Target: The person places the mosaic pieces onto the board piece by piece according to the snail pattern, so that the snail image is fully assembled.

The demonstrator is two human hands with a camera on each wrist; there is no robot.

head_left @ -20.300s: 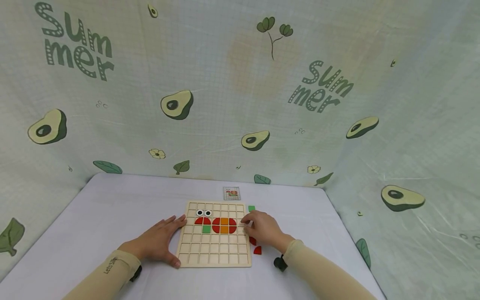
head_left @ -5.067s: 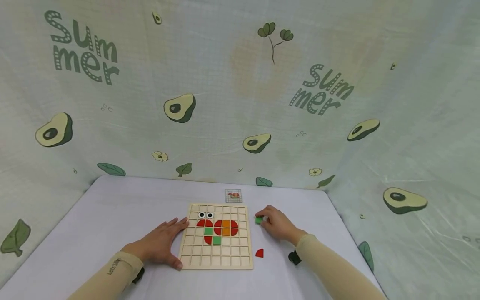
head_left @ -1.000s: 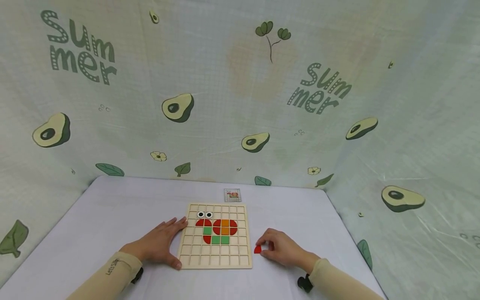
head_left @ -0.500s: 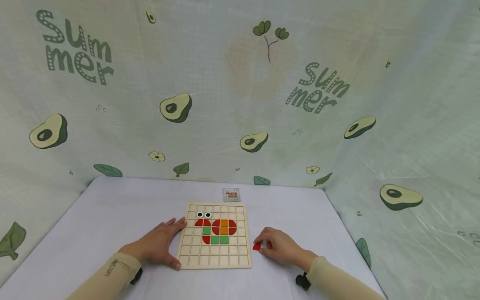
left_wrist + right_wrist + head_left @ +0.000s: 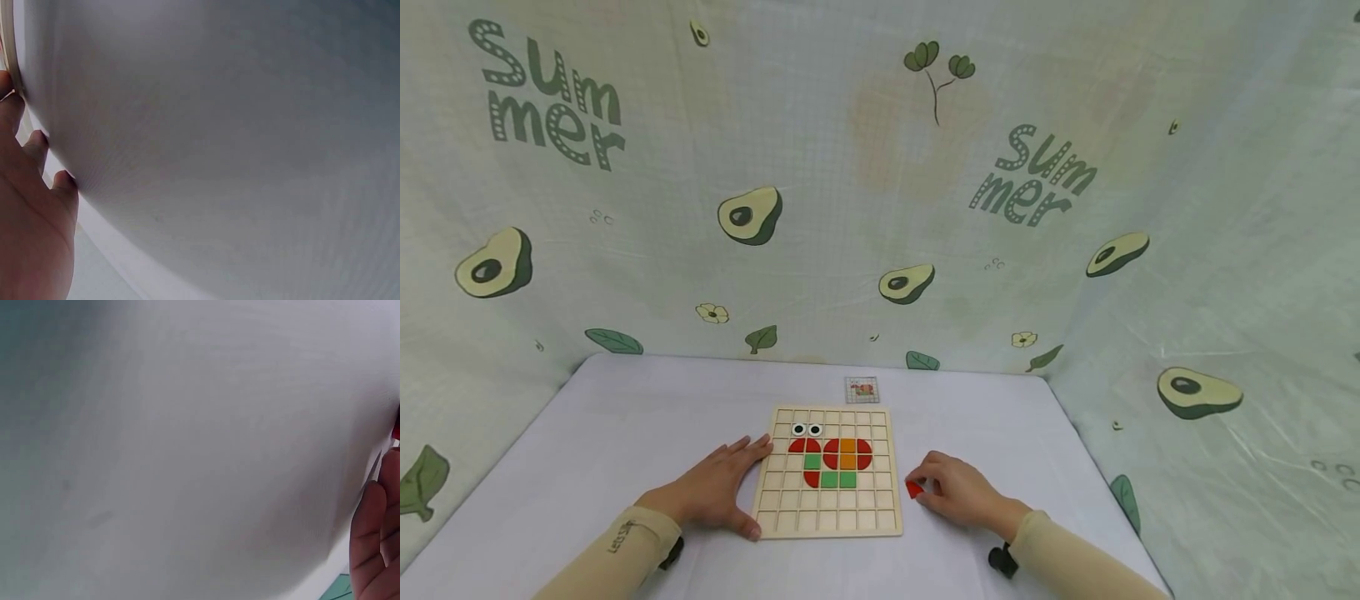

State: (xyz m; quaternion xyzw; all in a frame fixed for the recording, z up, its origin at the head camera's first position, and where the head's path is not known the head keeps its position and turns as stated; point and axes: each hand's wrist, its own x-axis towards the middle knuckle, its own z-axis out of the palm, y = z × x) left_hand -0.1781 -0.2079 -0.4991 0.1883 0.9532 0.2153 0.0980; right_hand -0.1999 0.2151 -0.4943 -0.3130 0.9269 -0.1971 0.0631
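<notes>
A pale wooden grid board (image 5: 827, 522) lies on the table. My left hand (image 5: 711, 483) has its fingers and thumb spread against the board's left edge; the left wrist view shows its fingertips at the rim. Just right of the board, my right hand (image 5: 958, 492) pinches a red quarter-circle tile (image 5: 913, 489) between thumb and fingers. Only a sliver of that tile shows in the right wrist view. On the board sit two eye tiles (image 5: 816, 430), red quarter-circle tiles (image 5: 864, 461), orange square tiles (image 5: 847, 461) and green square tiles (image 5: 829, 480).
Behind the board lies a small pattern card (image 5: 861, 389) with a coloured picture on a grid. A white cloth covers the table (image 5: 662, 400). A printed curtain (image 5: 820, 275) hangs behind and at both sides.
Over twenty seconds, a red quarter-circle tile and two green squares joined the board, and loose tiles left the table's right. In the last second, the pinched red tile turned and shifted slightly away from me.
</notes>
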